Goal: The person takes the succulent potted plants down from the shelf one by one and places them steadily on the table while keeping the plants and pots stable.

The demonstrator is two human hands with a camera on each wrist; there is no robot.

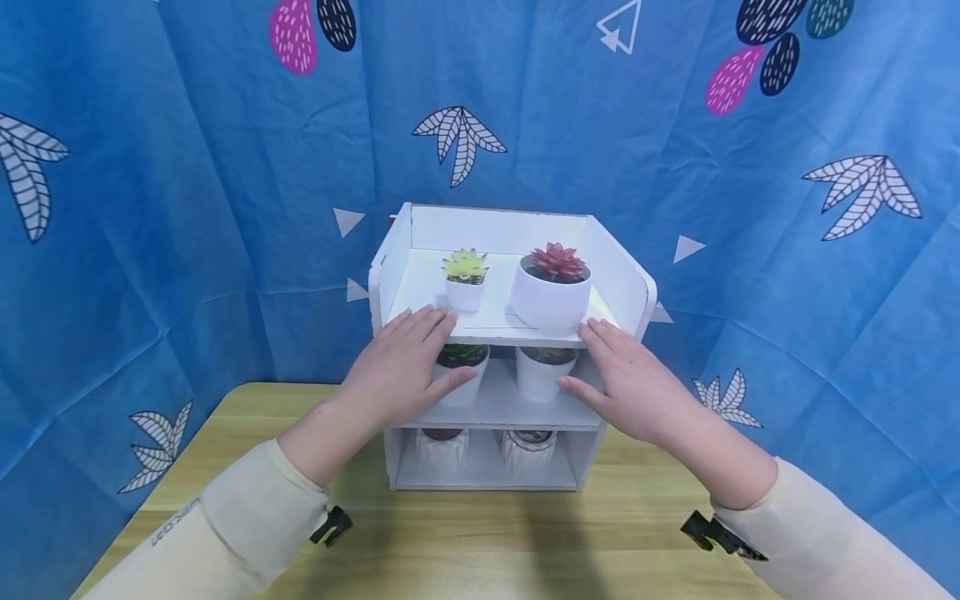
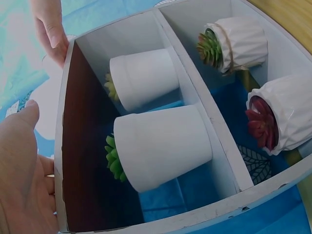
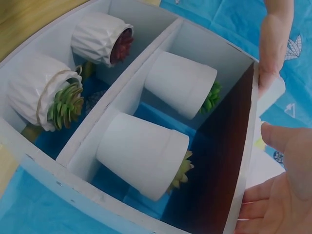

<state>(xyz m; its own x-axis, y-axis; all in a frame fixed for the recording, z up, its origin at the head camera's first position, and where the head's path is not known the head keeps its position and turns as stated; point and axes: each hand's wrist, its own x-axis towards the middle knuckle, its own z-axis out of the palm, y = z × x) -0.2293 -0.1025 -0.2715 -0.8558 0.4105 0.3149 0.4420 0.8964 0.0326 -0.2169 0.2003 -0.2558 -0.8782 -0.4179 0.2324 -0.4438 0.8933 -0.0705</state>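
While both palms face down at the front of a little white rack (image 1: pixel 498 229), neither hand is gripping anything as far as I can see. Left hand (image 1: pixel 405 367) has its fingers out straight over the front left of the top shelf, thumb sticking out lower down, in front of the middle level. Right hand (image 1: pixel 626 379) pretty much mirrors it at the front right corner, fingers extended and thumb below the board.

Just past the left fingertips there's a small white pot (image 1: pixel 465 296) with a yellow-green plant, and right by the other fingertips sits a bigger round pot (image 1: pixel 551 302) with a dark red one. Both stand upright on top.

Middle shelf has two plain white pots: the left pot (image 2: pixel 163 148) has a bright green plant, the right pot (image 3: pixel 141 153) a yellowish one. Bottom level's got two ridged ones, a red plant (image 2: pixel 263 124) on the left and a green plant (image 3: pixel 66 105) on the right, that one with string round its pot.

Rack's standing on a wood-look table (image 1: pixel 637 517), blue printed cloth (image 1: pixel 225 167) hanging behind. Pale sleeves (image 1: pixel 247 508) too, with a black clip (image 1: pixel 330 527) by the left cuff.
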